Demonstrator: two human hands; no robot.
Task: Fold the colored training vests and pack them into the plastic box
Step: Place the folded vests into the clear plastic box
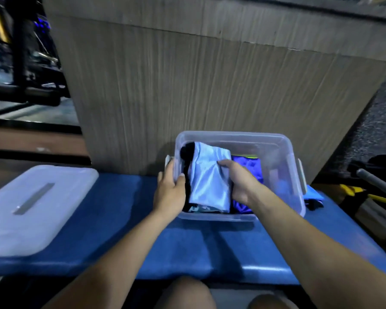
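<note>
The right hand (236, 181) pinches the folded pale vest (210, 181) inside the box (285, 148), with a blue vest (247, 168) at its 3 o'clock. The left hand (169, 190) grips the box's left wall. The box sits on the worktop (120, 208); its lid (27, 208) lies at 9 o'clock.

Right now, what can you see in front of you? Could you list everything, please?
plastic box: one, clear, on the bench by the panel
light blue vest: one, folded, in the box's left part
dark blue vest: one, in the box, right of the light one
lid: one, translucent white, on the bench's left end
bench: one, blue
wooden panel: one, grey-brown, behind the box
left hand: holds the box's left wall
right hand: pinches the light blue vest
</note>
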